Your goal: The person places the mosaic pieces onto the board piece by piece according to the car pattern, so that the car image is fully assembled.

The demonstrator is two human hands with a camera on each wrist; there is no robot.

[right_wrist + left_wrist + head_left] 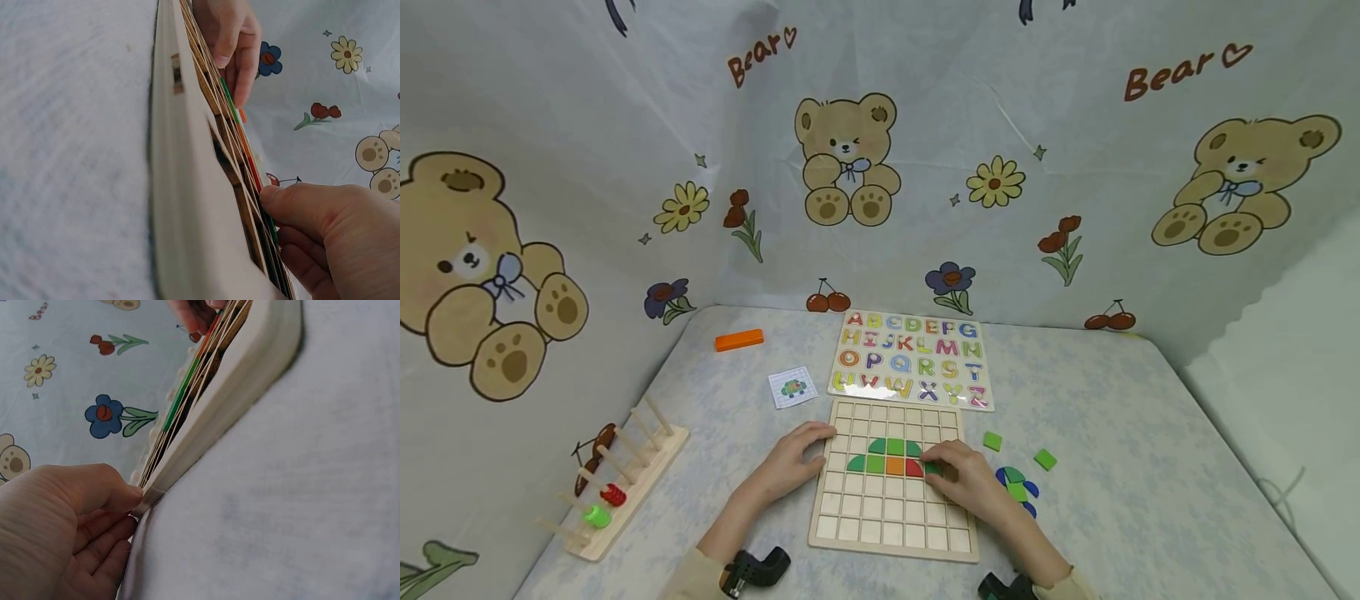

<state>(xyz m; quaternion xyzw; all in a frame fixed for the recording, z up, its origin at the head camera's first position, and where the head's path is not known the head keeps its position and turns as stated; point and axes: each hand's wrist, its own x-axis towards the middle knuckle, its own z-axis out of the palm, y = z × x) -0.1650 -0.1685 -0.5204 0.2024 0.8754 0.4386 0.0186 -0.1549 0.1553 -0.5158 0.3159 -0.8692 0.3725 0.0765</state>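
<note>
A pale table (1150,467) fills the space between bear-print curtains (1000,167). At its middle lies a wooden grid board (891,521), its far edge just beside an alphabet puzzle (910,358). On the table's left edge stands a peg rack (625,479) with a red and a green ring on its pegs.

The left hand (793,462) rests on the board's left edge; the left wrist view shows its thumb and fingers (106,494) pressed against the rim, lightly curled. The right hand (966,479) lies over the board's right side, fingers together, its tips pressing a green piece (934,468) at the right end of the tile row. From the right wrist view the thumb (294,203) bears down on the grid there.

That piece sits in the board's middle rows, touching a red tile (913,467); beside it run orange and green tiles (874,463), with three more green ones above.

Loose pieces (1017,483), blue and green, lie right of the board, near two green squares (1045,458). A pattern card (793,387) lies left of the puzzle, and an orange block (739,340) farther back.
</note>
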